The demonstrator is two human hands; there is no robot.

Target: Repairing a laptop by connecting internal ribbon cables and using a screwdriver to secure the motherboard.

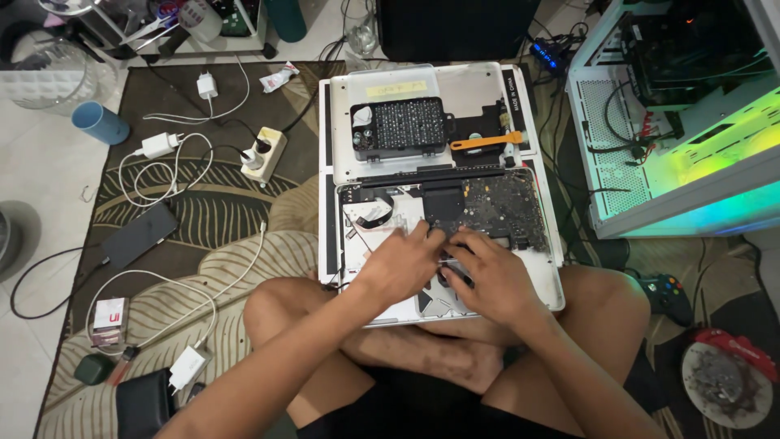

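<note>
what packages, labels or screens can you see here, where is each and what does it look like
Yellow label: strip on the grey panel above the bit case, rectangular.
Phone: on the rug at left, dark screen, cable plugged in.
Small box: rug at lower left, red and white, flat.
Wrapper: rug's top edge, white with red, crumpled.
Lit PC case: at right, white, green-yellow glow.

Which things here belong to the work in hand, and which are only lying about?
In use: left hand, right hand, open laptop, bit case, orange pry tool.
Lying about: phone, chargers, blue cup, game controller.
</note>
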